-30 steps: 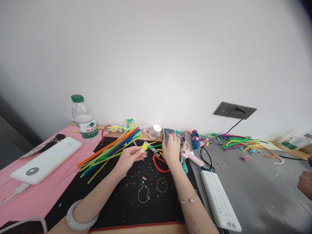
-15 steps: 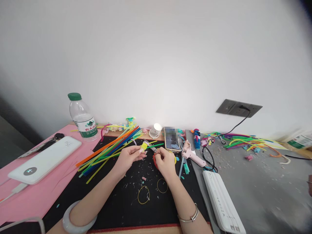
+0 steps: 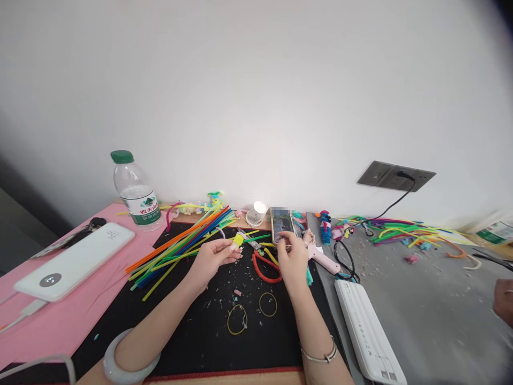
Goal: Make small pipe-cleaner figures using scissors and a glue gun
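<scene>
My left hand (image 3: 216, 261) pinches a small bright yellow fuzzy piece (image 3: 238, 240) between thumb and fingers, over the black mat. A thin lilac strand shows just above it. My right hand (image 3: 292, 262) is at the lower edge of a phone (image 3: 282, 220) propped near the wall, fingers apart and reaching over its screen. Whether the fingertips touch the glass, I cannot tell. Between my hands lie pliers with red and yellow handles (image 3: 266, 274), their metal head pointing away to the left. Left of my left hand spreads a bundle of coloured pipe cleaners (image 3: 180, 248).
A pink glue gun (image 3: 323, 260) lies beyond my right hand, beside a white power bank (image 3: 366, 331). Two rubber bands (image 3: 237, 320) and scraps lie on the mat (image 3: 192, 337). A water bottle (image 3: 138, 195) and another power bank (image 3: 76, 262) stand left. Part of another person's hand (image 3: 503, 301) shows far right.
My right hand has left the pliers on the mat and moved right and up to the phone. My left hand stays put with the yellow piece. The hand at far right shows more.
</scene>
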Motion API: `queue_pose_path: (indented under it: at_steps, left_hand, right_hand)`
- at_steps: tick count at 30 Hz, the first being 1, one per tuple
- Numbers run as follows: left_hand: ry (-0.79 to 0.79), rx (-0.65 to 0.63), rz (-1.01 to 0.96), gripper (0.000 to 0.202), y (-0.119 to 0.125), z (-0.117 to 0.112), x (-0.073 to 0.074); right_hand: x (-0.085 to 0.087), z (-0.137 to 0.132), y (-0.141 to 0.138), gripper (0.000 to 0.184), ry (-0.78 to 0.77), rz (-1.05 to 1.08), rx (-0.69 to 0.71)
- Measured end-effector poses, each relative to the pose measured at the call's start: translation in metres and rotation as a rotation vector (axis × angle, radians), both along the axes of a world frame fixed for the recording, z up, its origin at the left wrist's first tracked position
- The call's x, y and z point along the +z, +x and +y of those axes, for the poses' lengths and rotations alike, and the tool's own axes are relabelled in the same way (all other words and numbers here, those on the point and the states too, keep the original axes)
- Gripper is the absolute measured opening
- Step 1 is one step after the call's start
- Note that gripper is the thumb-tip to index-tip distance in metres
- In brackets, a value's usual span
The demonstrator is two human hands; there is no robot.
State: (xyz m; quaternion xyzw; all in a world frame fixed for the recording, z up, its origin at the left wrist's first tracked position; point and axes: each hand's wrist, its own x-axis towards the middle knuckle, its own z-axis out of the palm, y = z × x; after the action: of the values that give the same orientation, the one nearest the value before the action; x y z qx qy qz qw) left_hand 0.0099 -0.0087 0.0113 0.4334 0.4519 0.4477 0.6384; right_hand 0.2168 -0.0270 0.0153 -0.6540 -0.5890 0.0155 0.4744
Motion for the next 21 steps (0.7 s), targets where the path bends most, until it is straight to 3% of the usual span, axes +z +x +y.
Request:
queue_pose_path:
  at_steps: [6, 14, 17, 21]
  left_hand:
    - [-0.010, 0.007, -0.015, 0.045, 0.000, -0.001, 0.002]
    - [-0.042, 0.032, -0.121, 0.029, -0.001, -0.001, 0.002]
    - [-0.069, 0.036, -0.220, 0.017, -0.002, 0.000, 0.002]
    - [-0.129, 0.034, -0.348, 0.009, -0.003, 0.003, -0.002]
  right_hand:
    - [0.001, 0.005, 0.039, 0.038, 0.096, -0.167, -0.325]
    - [-0.002, 0.005, 0.043, 0.040, 0.059, -0.154, -0.306]
    - [-0.005, 0.004, 0.052, 0.045, -0.039, -0.217, -0.421]
    - [-0.008, -0.001, 0.064, 0.050, -0.313, -0.281, -0.560]
